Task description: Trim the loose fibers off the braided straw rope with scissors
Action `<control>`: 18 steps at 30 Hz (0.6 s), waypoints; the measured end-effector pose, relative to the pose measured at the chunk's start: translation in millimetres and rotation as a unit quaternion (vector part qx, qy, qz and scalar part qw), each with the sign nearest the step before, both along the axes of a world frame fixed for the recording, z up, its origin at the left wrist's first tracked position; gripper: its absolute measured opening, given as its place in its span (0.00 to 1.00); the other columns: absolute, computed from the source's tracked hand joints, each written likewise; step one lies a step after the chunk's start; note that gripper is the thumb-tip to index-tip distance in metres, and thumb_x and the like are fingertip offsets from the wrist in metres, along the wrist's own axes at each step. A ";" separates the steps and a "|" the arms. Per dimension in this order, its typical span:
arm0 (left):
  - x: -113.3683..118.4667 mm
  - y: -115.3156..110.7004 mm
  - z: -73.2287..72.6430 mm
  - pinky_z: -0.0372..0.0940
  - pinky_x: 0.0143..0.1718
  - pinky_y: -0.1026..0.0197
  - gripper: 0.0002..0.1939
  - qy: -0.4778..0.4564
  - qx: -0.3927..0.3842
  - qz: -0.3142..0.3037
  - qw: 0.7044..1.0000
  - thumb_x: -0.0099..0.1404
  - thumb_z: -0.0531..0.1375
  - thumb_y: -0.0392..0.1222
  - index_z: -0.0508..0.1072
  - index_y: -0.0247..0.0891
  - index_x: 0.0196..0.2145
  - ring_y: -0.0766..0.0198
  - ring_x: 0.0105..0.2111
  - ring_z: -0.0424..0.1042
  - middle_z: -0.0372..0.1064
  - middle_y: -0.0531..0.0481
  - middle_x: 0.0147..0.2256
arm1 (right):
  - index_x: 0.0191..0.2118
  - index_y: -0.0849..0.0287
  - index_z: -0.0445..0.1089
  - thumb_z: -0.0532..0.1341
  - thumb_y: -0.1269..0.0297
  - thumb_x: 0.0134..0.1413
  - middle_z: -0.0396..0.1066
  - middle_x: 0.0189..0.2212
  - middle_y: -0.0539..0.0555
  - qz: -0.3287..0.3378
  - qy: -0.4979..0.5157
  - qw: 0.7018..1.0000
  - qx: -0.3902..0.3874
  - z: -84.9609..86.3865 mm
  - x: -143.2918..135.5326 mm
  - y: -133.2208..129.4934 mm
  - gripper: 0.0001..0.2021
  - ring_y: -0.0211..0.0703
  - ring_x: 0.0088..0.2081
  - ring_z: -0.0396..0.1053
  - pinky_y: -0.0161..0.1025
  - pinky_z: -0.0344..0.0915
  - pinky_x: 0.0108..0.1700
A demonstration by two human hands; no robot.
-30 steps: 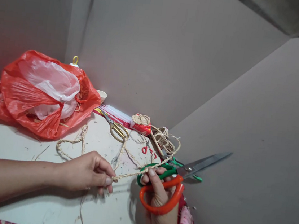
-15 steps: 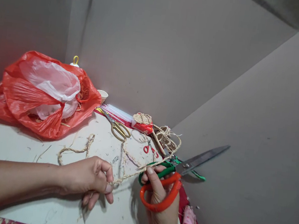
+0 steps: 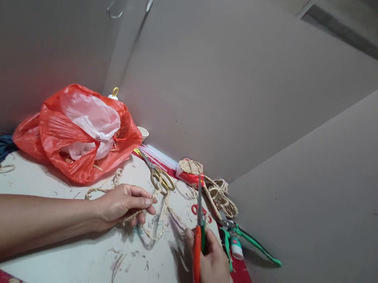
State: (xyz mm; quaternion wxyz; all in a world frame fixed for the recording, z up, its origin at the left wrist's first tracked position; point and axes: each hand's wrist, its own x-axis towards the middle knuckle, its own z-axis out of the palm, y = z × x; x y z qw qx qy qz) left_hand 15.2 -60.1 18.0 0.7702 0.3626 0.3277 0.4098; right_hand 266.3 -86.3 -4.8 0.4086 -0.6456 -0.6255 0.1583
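My left hand (image 3: pixel 129 203) pinches a thin braided straw cord (image 3: pixel 154 236) between thumb and fingertips. Part of the cord loops down over the white tabletop, and another stretch runs toward my right hand; whether it touches that hand I cannot tell. My right hand (image 3: pixel 213 264) is closed around large scissors (image 3: pixel 197 257) with one orange and one green handle. Their blades look together and point up and away from me. Behind my left wrist, more braid (image 3: pixel 100 190) curls on the table.
A red plastic bag (image 3: pixel 69 159) with a white liner stands at the back left. Brass-handled scissors (image 3: pixel 160 177), small red scissors (image 3: pixel 205 214) and a coil of cord (image 3: pixel 221 198) lie at the back. Green-handled pliers (image 3: pixel 255 246) lie at right, by grey panels (image 3: pixel 215 94).
The scissors have swung from pointing right to pointing upward in my right hand. The cord stretched between my hands now hangs slack in a loop. My view has shifted left and up.
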 end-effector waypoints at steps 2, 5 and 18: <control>-0.6 2.3 -1.1 0.58 0.21 0.69 0.13 -0.008 0.004 0.018 1.000 0.50 0.68 0.42 0.73 0.31 0.32 0.71 0.23 0.69 0.73 0.47 0.30 | 0.32 0.58 0.65 0.60 0.46 0.45 0.68 0.21 0.50 0.014 -0.089 0.996 0.009 1.7 1.5 -2.0 0.18 0.39 0.24 0.64 0.35 0.62 0.26; -1.2 4.2 -2.9 0.60 0.24 0.68 0.13 -0.010 0.008 0.036 0.999 0.49 0.69 0.41 0.73 0.31 0.30 0.72 0.23 0.67 0.72 0.48 0.28 | 0.33 0.56 0.64 0.58 0.46 0.46 0.66 0.18 0.48 0.021 -0.198 0.980 0.022 1.7 2.1 -6.1 0.17 0.40 0.20 0.63 0.34 0.59 0.22; -0.2 0.7 6.1 0.63 0.30 0.64 0.15 -0.008 -0.006 0.065 0.998 0.46 0.68 0.37 0.77 0.29 0.33 0.70 0.25 0.66 0.70 0.49 0.27 | 0.36 0.56 0.61 0.56 0.46 0.50 0.68 0.24 0.51 0.061 -0.413 0.898 0.136 1.0 -6.5 -8.9 0.17 0.45 0.25 0.68 0.38 0.60 0.26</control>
